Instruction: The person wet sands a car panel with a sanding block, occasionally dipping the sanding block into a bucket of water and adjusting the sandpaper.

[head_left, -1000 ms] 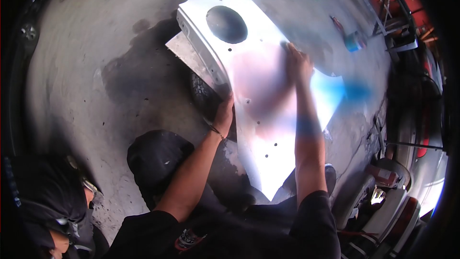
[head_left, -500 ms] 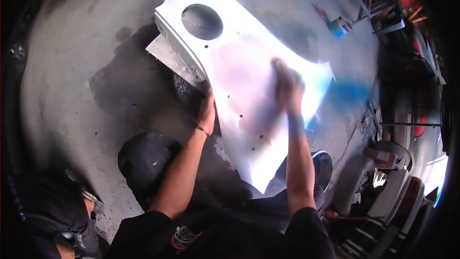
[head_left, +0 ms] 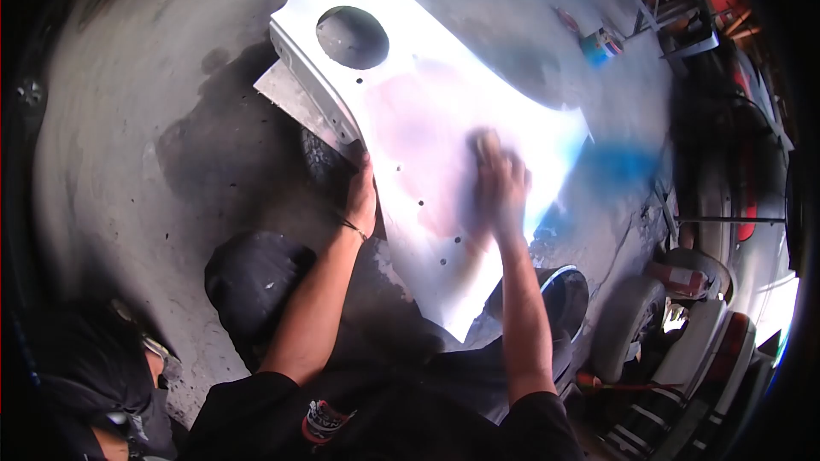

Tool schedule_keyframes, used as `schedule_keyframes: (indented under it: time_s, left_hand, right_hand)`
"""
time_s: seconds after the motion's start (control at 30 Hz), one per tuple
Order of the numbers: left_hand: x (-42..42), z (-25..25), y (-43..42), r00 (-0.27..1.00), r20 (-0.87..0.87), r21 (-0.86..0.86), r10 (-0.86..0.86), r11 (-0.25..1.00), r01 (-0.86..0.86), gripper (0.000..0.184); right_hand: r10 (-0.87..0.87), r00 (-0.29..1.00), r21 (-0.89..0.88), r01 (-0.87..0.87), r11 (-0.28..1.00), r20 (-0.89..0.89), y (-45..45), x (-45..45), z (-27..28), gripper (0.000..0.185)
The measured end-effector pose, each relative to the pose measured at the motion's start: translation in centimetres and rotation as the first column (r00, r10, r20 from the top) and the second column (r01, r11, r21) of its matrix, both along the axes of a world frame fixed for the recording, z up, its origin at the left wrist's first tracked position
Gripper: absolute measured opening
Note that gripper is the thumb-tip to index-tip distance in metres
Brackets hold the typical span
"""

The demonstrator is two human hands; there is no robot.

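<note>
A white car fender (head_left: 410,102) with faint pink patches, several small holes and a large round opening lies tilted in front of me. My left hand (head_left: 362,201) grips its left edge, thumb on the near side and fingers hidden behind the metal. On the fender's middle, my right hand (head_left: 504,183) presses down, fingers together over a small tan pad (head_left: 487,145). Motion and glare blur that pad, so its exact kind is unclear. Under the fender's left side, a flat grey board (head_left: 299,102) sticks out above a dark tyre (head_left: 320,154).
Another person in black (head_left: 85,376) sits at lower left, near a dark rounded cap-like thing (head_left: 256,282). At right are car parts (head_left: 666,367), a dark bucket (head_left: 565,299) and a metal frame (head_left: 658,0). A paint can (head_left: 601,47) stands on the stained concrete floor (head_left: 111,119).
My right hand has slid left and slightly down across the fender with the pad. My left hand keeps its grip, and the whole view has shifted slightly.
</note>
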State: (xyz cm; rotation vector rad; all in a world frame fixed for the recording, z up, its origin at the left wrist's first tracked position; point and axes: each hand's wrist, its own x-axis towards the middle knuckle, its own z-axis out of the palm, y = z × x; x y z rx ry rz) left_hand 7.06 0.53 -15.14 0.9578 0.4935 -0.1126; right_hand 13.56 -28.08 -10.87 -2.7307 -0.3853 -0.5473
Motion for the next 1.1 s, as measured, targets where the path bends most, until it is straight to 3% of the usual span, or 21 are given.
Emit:
schedule_keyframes:
  time_s: [0.03,0.1,0.17,0.27,0.3,0.33,0.37,0.43,0.47,0.53,0.6,0.67,0.73,0.8,0.83,0.87,0.9,0.93,0.97,1.03,1.1]
  left_hand:
    - [-0.1,0.9,-0.3,0.999,0.031,0.044,0.022,0.999,-0.023,0.082]
    - [-0.8,0.9,-0.1,0.998,0.05,0.098,0.038,0.994,-0.043,0.082]
    - [-0.1,-0.1,0.4,1.0,0.012,0.024,-0.026,0.999,0.026,0.083]
    - [-0.3,4.2,-0.1,1.0,0.0,0.095,0.023,0.995,-0.022,0.082]
    - [-0.5,6.2,-0.1,0.999,-0.005,0.148,0.045,0.988,-0.044,0.082]
    - [-0.1,3.2,0.2,0.999,-0.042,0.065,0.007,0.998,-0.005,0.081]
    - [0.0,0.2,0.5,0.996,-0.083,-0.016,-0.044,0.999,0.043,0.079]
    - [0.3,1.7,0.1,0.993,0.112,0.022,0.04,0.999,-0.042,0.075]
    - [0.3,1.2,0.1,0.996,0.089,-0.025,0.029,0.999,-0.027,0.072]
    - [0.0,-1.0,1.0,0.989,0.146,-0.13,-0.027,0.99,0.046,0.068]
    - [0.1,0.3,0.4,0.99,0.138,-0.024,0.005,1.0,-0.002,0.072]
    - [0.1,-0.2,0.4,0.995,0.102,0.071,0.005,0.997,-0.012,0.078]
    - [-0.3,0.1,0.6,0.999,0.034,0.085,-0.021,0.996,0.018,0.08]
    - [-0.5,1.2,0.6,0.996,0.059,0.167,-0.063,0.985,0.052,0.083]
    - [0.0,0.3,0.8,0.996,0.068,0.18,-0.064,0.982,0.05,0.083]
    - [0.5,-1.8,1.1,0.998,0.05,0.125,-0.042,0.991,0.035,0.082]
    - [0.4,-3.0,0.8,0.999,0.022,0.066,-0.03,0.997,0.029,0.082]
    - [-0.4,4.9,0.0,1.0,-0.021,0.131,0.018,0.991,-0.015,0.076]
    - [-0.4,2.8,0.5,0.998,0.058,-0.063,-0.018,0.998,0.022,0.07]
    - [-0.4,5.0,0.2,0.999,0.033,-0.082,0.022,0.996,-0.019,0.067]
    - [-0.7,1.6,0.4,0.993,0.117,-0.076,0.001,0.997,0.008,0.067]
  right_hand:
    - [-0.035,0.998,-0.299,0.049,0.953,0.051,-1.9,0.5,-0.8,0.041]
    - [-0.213,0.977,-0.245,0.205,0.948,-0.01,-7.0,5.7,-4.2,0.043]
    - [-0.389,0.859,-0.141,0.362,0.921,-0.333,-8.4,10.1,-3.0,0.043]
    - [-0.457,0.867,0.068,0.477,0.876,-0.2,-0.8,9.7,-1.2,0.045]
    - [-0.424,0.897,0.013,0.429,0.903,-0.124,3.4,9.8,-0.5,0.047]
    - [-0.436,0.88,-0.046,0.436,0.899,-0.188,10.1,8.8,4.9,0.048]
    - [-0.435,0.9,0.008,0.435,0.9,-0.032,14.1,10.1,3.2,0.039]
    - [-0.444,0.895,-0.017,0.444,0.896,-0.036,19.1,13.5,3.7,0.038]
    - [-0.454,0.89,-0.009,0.454,0.891,-0.035,18.3,13.1,5.0,0.038]
    - [-0.206,0.965,0.081,0.221,0.972,-0.164,16.0,11.5,7.0,0.037]
    - [-0.336,0.932,-0.003,0.338,0.941,-0.137,9.3,8.9,5.0,0.033]
    - [-0.256,0.961,0.076,0.248,0.966,0.109,-0.5,6.2,-0.1,0.039]
    - [-0.541,0.828,-0.097,0.532,0.841,-0.149,-3.8,3.3,0.9,0.04]
    - [-0.663,0.741,-0.187,0.64,0.745,-0.105,-2.1,3.3,1.4,0.038]
    - [-0.536,0.817,0.073,0.56,0.825,-0.212,0.5,5.1,1.0,0.037]
    - [-0.543,0.81,0.03,0.562,0.827,-0.22,6.8,5.6,3.7,0.033]
    - [-0.498,0.867,-0.033,0.499,0.866,0.026,11.4,6.9,4.1,0.038]
    - [-0.413,0.902,0.042,0.411,0.911,0.125,15.1,8.8,2.6,0.039]
    - [-0.38,0.918,-0.046,0.387,0.921,0.117,18.6,10.5,2.2,0.04]
    - [-0.329,0.944,0.1,0.328,0.939,-0.009,21.5,9.6,4.3,0.041]
    - [-0.17,0.98,0.128,0.157,0.979,0.102,16.4,6.5,5.0,0.037]
